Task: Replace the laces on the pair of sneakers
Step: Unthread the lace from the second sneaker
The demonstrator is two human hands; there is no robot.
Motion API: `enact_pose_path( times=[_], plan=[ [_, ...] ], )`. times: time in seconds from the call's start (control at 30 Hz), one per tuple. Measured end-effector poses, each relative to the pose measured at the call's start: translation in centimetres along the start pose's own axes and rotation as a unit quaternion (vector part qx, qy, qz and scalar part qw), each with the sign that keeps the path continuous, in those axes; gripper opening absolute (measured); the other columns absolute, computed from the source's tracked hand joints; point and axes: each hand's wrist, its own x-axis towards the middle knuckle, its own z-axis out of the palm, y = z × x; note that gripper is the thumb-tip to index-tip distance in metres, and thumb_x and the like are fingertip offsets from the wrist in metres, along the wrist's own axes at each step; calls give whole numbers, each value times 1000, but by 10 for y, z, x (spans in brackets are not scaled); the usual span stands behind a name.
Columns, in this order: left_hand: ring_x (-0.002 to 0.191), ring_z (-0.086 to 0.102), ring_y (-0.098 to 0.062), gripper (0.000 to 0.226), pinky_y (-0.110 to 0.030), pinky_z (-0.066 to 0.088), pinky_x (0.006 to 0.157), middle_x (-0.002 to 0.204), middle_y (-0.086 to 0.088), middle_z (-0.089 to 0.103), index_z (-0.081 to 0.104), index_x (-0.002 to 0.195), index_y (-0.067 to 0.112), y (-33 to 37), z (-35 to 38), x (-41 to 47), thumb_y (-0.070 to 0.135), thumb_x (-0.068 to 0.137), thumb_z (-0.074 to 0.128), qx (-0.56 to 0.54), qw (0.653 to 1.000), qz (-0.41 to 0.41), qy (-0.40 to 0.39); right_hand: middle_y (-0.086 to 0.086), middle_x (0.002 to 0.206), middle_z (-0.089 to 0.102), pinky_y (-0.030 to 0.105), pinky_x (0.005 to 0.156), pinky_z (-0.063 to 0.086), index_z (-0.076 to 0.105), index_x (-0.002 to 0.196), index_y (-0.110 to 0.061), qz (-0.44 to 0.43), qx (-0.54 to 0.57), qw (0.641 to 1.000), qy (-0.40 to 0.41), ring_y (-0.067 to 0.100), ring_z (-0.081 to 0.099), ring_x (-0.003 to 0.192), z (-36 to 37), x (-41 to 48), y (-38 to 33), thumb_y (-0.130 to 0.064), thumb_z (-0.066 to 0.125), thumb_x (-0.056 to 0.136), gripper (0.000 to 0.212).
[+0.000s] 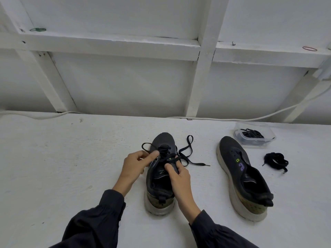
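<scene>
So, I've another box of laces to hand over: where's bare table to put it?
Widest: the table left of the sneaker being laced, back to the white cable. Also between both sneakers' heels. Crowded: right rear, around the unlaced sneaker, plastic container and loose lace bundle.

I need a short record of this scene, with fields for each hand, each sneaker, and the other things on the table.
left hand: pinches the lace at the middle sneaker
right hand: pinches the same lace
middle sneaker: partly laced
right sneaker: no lace
loose lace: bundled on the table, right of the sneakers
box: clear, holds dark laces
</scene>
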Motion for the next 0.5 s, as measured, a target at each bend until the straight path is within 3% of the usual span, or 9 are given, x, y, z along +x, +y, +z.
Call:
enact_pose_path(
  times=[0.07,0.17,0.27,0.33,0.4,0.5],
  plan=[
    [56,52,-12,25,-22,42,50,64,2,66,73,76,12,0,2,-1,36,80,78,28,999,19,-24,5,89,72,15,66,51,69,97,-16,2,2,1000,1,13,67,82,0,0,0,-16,59,92,10],
    [53,47,-13,21,-26,41,56,61,-5,61,69,67,12,5,-3,4,25,83,77,48,996,58,48,0,89,73,13,66,50,69,99,-19,1,0,1000,-1,10,68,83,-1,1,0,-17,60,93,12],
    [61,49,-12,8,-26,44,58,69,-2,62,73,83,10,16,-18,16,16,88,71,-93,978,62,174,2,90,72,16,69,52,69,99,-21,1,-10,1000,0,13,67,85,-2,1,0,-18,60,92,12],
    [65,53,-8,4,-22,49,56,74,2,63,73,87,15,20,-24,19,18,89,70,-150,964,64,208,7,92,71,21,72,51,69,99,-17,1,-17,1000,2,16,65,84,-1,1,1,-19,60,92,11],
    [67,55,-7,11,-21,49,55,75,2,64,72,85,15,17,-21,18,24,89,70,-129,974,47,180,12,94,70,27,74,52,67,98,-12,0,-22,1000,4,20,64,82,-1,1,2,-19,60,92,12],
    [72,57,-12,23,-24,48,57,80,-2,66,73,86,7,7,-11,10,30,86,71,-85,995,-23,52,10,91,70,26,74,52,67,95,-12,-3,-26,1000,6,22,64,83,-1,2,2,-19,60,92,10]
  ],
)
